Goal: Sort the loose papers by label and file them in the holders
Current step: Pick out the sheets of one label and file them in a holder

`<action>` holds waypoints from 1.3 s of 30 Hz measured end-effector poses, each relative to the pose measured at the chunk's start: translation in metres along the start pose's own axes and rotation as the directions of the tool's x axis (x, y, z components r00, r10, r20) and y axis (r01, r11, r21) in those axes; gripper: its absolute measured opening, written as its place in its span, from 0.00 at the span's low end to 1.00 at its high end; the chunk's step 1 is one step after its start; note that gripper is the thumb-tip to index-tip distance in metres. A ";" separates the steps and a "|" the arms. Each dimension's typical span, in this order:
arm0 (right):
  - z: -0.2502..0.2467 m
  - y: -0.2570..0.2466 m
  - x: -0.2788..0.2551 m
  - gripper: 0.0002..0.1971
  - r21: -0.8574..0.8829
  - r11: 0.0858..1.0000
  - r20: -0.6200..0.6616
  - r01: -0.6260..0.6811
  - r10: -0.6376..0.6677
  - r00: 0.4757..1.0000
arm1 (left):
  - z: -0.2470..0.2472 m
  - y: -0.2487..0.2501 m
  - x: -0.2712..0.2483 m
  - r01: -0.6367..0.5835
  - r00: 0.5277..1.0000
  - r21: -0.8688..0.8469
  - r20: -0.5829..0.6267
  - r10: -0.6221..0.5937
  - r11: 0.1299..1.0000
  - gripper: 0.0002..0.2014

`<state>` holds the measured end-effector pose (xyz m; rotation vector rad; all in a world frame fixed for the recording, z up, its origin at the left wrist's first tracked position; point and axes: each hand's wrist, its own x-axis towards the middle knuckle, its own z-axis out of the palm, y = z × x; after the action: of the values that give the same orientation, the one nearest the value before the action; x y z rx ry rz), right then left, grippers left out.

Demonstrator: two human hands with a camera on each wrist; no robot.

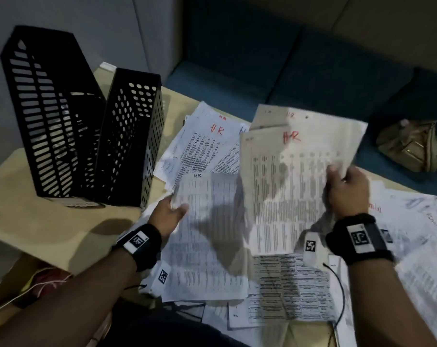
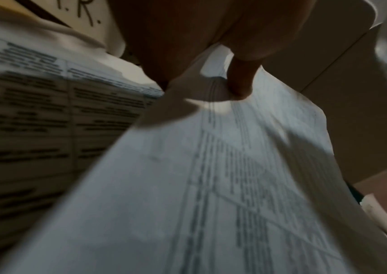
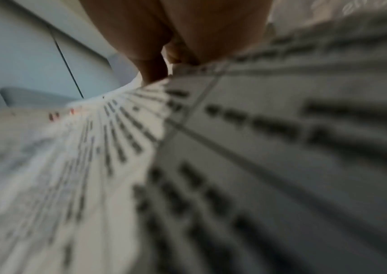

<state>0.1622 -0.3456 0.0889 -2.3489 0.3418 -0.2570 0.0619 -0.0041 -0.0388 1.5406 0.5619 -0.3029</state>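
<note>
Lying nearest the person, a spread of loose papers (image 1: 295,286) covers the right part of the tan table (image 1: 37,221), some sheets overlapping its near edge. Just beyond them the left hand (image 1: 168,214) grips the left edge of a printed sheet marked "HR" in dark ink (image 1: 207,221), thumb on top and fingers beneath; the left wrist view shows a finger (image 2: 240,79) curled against that sheet's edge. To the right, the right hand (image 1: 346,191) pinches the right edge of a small sheaf of sheets lettered "H·R" in red (image 1: 287,176), lifted off the pile and tilted up toward the far side; the right wrist view is blurred but shows fingers (image 3: 153,68) closed over the paper's edge. Both wrists wear black bands with coded tags. Farther off, more papers headed "H·R" (image 1: 200,144) lie flat in a heap. At far left two black perforated holders (image 1: 87,126) stand upright and touching on the table, well apart from both hands. Beyond the table's far right edge, a tan bag (image 1: 410,144) rests on a dark blue seat (image 1: 287,66).
</note>
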 end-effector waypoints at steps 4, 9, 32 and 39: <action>0.050 0.039 -0.030 0.20 0.015 0.984 0.244 -0.177 0.168 0.955 | 0.010 0.007 0.004 -0.038 0.997 0.214 -0.057 0.051 0.976 0.20; 0.107 0.058 -0.074 0.33 -0.120 0.948 0.394 -0.295 0.319 0.862 | 0.020 0.014 0.002 -0.006 0.998 0.101 -0.060 0.012 0.995 0.20; 0.133 0.036 -0.080 0.26 -0.129 0.989 0.502 0.075 0.000 0.865 | 0.030 0.038 0.008 -0.298 0.932 0.351 0.310 0.191 0.888 0.24; 0.136 0.042 -0.072 0.17 -0.175 0.971 0.567 0.162 -0.035 0.823 | 0.032 0.026 -0.001 -0.216 0.960 0.232 0.225 0.164 0.948 0.27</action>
<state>0.1255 -0.2639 -0.0432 -2.5254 -0.0485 0.4504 0.0800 -0.0350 -0.0180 1.7732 0.2142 -0.3898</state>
